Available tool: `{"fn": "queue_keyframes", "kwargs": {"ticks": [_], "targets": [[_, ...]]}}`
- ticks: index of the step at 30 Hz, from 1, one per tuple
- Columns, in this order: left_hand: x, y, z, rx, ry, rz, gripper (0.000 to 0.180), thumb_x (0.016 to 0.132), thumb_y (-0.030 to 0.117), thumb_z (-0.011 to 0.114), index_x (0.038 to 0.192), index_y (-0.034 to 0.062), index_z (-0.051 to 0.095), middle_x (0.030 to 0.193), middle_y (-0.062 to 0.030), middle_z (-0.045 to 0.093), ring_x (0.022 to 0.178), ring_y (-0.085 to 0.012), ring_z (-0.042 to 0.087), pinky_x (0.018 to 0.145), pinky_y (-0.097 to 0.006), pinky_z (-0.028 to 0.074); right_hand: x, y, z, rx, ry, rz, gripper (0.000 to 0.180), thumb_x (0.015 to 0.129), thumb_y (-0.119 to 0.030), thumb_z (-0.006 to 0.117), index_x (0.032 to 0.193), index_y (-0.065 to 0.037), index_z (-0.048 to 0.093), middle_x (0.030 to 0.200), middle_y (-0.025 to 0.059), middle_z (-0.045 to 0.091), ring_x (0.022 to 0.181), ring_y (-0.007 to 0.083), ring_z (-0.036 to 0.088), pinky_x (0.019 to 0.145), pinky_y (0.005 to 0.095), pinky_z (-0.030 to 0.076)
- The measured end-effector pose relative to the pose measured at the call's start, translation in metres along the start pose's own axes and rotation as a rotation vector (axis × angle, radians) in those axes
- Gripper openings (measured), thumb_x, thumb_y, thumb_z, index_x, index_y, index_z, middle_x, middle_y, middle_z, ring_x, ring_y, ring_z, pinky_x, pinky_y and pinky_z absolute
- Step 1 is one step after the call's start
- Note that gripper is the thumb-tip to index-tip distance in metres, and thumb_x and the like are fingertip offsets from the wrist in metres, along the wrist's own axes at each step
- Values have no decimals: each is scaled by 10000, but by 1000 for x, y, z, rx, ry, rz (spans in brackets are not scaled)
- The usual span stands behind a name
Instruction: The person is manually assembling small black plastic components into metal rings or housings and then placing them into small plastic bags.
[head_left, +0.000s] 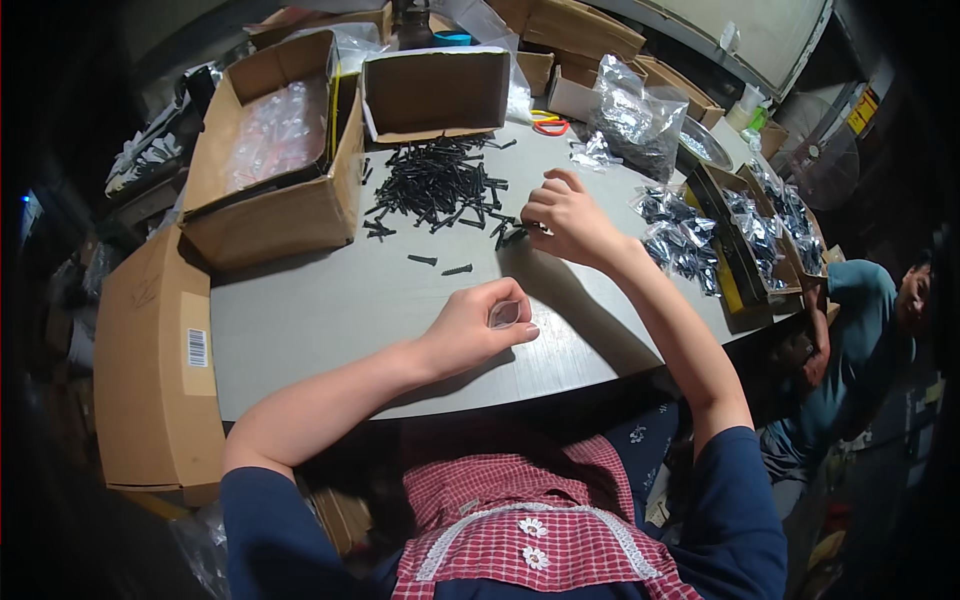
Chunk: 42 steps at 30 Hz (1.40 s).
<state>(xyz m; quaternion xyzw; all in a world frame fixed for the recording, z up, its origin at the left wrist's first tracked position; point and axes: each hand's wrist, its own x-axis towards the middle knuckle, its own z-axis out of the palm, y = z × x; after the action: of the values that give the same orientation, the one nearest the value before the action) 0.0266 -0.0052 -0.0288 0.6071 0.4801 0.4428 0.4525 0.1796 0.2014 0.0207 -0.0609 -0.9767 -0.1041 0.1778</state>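
My left hand (468, 328) is closed around a small clear plastic bag (504, 314), its mouth held apart and facing up, just above the near part of the table. At the right edge of a heap of black screws (425, 180), my right hand (572, 218) has its fingers curled down, with dark screws (513, 236) at the fingertips. How many it grips is hidden. Two loose screws (457, 269) lie on the table between the heap and my left hand.
Left of the heap stands a cardboard box (270, 232) with clear bags; an upturned-sided carton (435, 95) sits behind. Filled small packets (680, 235) and boxes line the right. Orange-handled scissors (550, 126) lie beyond. A person in a teal shirt (850, 340) sits at right.
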Motion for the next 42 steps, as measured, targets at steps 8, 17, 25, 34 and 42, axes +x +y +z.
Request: {"fn": "queue_keyframes", "kwargs": {"ticks": [8,17,25,34,42], "targets": [[3,1,-6,-83,32,11,197,923,147,790,984,33,640,886,25,629,821,-47,569,741,-230,477,-10,3,4,-124,-248,110,213,748,-229,702,834,-37,736,877,82,717,959,267,668,1134,461,378],[9,8,-9,-225,101,89,199,904,107,797,1009,35,643,939,-12,669,860,-88,638,799,-259,524,-13,-59,-24,1531,176,521,174,884,-70,770,1034,11,732,1055,58,669,1036,139,633,926,295,518],[5,7,-11,-315,119,78,265,905,84,781,1100,18,614,1010,-30,667,970,-116,655,888,-287,537,-14,-79,-28,1068,140,227,316,886,-223,798,1146,-48,756,1272,92,665,1213,272,584,1117,438,408],[6,4,-8,-232,101,32,178,937,95,769,957,64,595,899,-10,668,863,-76,617,785,-254,498,-17,55,35,-252,-323,760,317,890,-297,714,999,0,743,1068,236,718,1019,338,687,957,460,513],[4,10,-10,-209,126,32,199,944,129,775,962,71,586,880,17,634,816,-54,576,743,-228,464,8,2,15,162,94,-42,199,773,-103,749,968,-72,722,962,63,686,1003,287,655,989,414,493]]}}
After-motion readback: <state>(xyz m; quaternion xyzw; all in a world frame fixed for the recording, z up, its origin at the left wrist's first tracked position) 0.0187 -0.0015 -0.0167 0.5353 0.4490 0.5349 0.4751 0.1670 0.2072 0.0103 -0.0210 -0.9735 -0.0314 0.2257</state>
